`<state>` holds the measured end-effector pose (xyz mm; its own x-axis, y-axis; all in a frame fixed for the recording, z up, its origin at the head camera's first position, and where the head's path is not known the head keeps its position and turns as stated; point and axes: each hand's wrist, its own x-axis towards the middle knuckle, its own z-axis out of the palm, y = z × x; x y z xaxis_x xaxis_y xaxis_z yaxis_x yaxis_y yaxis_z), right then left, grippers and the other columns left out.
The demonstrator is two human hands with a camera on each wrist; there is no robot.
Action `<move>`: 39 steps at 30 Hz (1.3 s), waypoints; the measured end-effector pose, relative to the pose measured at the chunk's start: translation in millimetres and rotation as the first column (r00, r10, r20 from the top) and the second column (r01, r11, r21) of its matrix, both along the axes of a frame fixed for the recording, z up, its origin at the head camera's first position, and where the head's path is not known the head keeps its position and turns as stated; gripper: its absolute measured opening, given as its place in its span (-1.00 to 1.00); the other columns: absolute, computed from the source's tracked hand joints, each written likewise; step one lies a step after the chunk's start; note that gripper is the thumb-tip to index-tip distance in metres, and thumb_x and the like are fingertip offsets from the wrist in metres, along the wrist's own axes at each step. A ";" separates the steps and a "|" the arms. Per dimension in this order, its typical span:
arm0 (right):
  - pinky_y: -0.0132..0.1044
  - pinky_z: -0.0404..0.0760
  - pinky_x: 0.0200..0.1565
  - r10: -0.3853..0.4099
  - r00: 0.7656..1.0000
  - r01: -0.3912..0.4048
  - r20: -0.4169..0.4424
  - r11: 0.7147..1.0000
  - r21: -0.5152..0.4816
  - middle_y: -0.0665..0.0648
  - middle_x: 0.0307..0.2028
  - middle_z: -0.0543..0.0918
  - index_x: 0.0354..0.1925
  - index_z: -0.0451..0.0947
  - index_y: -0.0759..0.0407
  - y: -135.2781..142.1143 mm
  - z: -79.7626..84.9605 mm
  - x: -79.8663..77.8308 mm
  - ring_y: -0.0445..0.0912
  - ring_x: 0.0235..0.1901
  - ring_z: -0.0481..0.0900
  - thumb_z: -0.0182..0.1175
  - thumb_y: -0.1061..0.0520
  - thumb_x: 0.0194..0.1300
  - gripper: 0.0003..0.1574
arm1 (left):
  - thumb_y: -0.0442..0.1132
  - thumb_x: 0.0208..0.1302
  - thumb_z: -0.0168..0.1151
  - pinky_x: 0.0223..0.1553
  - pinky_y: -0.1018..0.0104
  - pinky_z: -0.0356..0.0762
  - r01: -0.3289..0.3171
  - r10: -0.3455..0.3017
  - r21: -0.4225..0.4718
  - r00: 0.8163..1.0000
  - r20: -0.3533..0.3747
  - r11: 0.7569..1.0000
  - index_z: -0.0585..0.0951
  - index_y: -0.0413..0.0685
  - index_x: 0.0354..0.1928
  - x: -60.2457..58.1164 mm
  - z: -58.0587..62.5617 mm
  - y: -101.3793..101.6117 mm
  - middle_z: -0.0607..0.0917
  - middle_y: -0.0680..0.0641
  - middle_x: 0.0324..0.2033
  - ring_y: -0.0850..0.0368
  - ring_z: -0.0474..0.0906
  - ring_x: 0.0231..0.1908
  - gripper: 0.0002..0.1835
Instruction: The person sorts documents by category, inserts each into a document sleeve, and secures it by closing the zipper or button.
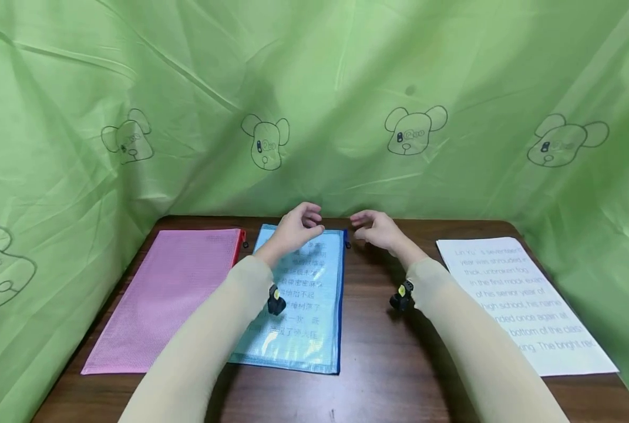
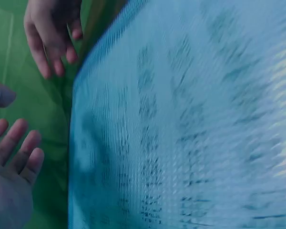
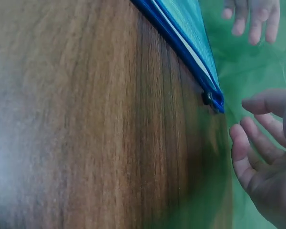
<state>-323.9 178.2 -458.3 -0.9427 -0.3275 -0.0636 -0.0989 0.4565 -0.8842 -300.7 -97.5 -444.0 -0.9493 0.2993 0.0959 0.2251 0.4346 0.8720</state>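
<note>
A blue mesh zipper pouch (image 1: 303,346) with a printed sheet inside lies in the middle of the table; dark blue zipper tape runs down its right side. Over its far end hovers my left hand (image 1: 295,228), fingers loosely bent, holding nothing. My right hand (image 1: 382,230) is just past the pouch's far right corner, its fingers relaxed and apart from the pouch. In the right wrist view the zipper pull (image 3: 207,98) sits at that corner, near the right hand (image 3: 271,152). Both hands also show in the left wrist view, the left hand (image 2: 12,176) beside the pouch's edge.
To the left lies a pink mesh zipper pouch (image 1: 161,294) with a red zipper. White sheets printed with large English text (image 1: 525,305) lie on the right of the brown wooden table (image 1: 383,376). A green curtain (image 1: 335,70) hangs behind the table.
</note>
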 end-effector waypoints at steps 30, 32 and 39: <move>-0.11 0.58 -0.04 0.051 0.998 -0.042 -0.042 0.981 0.191 0.20 0.15 0.62 0.39 0.66 0.06 -10.5 -29.1 -9.6 0.07 -0.01 0.56 0.39 0.19 0.43 -0.41 | -0.05 0.44 0.51 0.56 -0.18 0.21 0.087 -0.090 -0.302 0.996 0.004 0.949 0.39 0.15 0.63 -21.1 -49.4 20.7 0.61 0.05 0.35 -0.10 0.24 0.57 -0.20; -0.07 0.59 0.01 0.051 0.997 -0.040 -0.054 0.981 0.189 0.21 0.16 0.63 0.34 0.68 0.07 -11.1 -28.9 -9.3 0.08 0.00 0.57 0.39 0.19 0.43 -0.47 | -0.05 0.43 0.52 0.57 -0.18 0.18 0.085 -0.093 -0.313 0.996 -0.011 0.946 0.40 0.16 0.62 -22.1 -50.3 21.1 0.61 0.05 0.34 -0.11 0.25 0.55 -0.21; 0.03 0.56 0.17 0.053 0.994 -0.037 -0.090 0.984 0.174 0.22 0.10 0.68 0.17 0.69 0.15 -15.2 -24.6 -8.2 0.11 0.07 0.59 0.35 0.18 0.56 -0.72 | -0.09 0.37 0.57 0.59 -0.12 0.06 0.063 -0.076 -0.309 0.997 -0.032 0.949 0.41 0.08 0.55 -23.0 -50.2 22.1 0.59 0.02 0.28 -0.10 0.32 0.47 -0.21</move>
<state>-332.1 163.0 -482.9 -0.9318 -0.3614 -0.0340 -0.2019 0.5938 -0.7789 -323.7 -75.4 -494.2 -0.9222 0.3856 0.0290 0.2985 0.6622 0.6873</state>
